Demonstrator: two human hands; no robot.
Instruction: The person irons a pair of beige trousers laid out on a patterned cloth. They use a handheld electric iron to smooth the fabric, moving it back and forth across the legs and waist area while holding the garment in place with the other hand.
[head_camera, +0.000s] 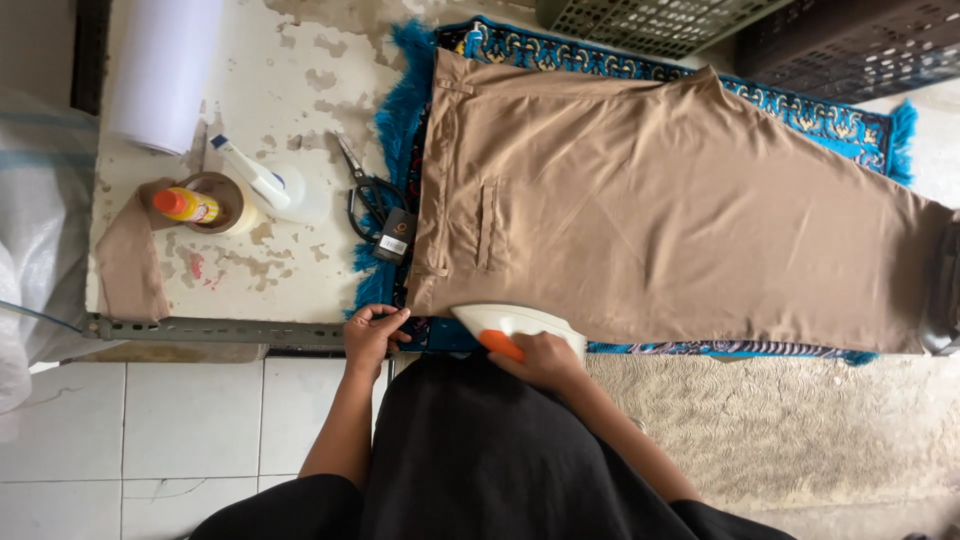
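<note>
Black-clad torso fills the near edge. Right hand (545, 360) wraps the white-and-orange iron (515, 328), which sits at the near hem of the tan trousers (660, 210) spread flat on the blue patterned mat (400, 110). Left hand (372, 335) pinches the waistband corner. Small dark tag (394, 236) lies beside black scissors (368, 190); yellow orange-capped bottle (188, 205) further left.

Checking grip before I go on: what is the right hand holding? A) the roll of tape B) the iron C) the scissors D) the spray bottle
B: the right hand grips the orange handle of the white iron at the near edge of the tan trousers, while the scissors, spray bottle and tape lie untouched on the table.
</note>
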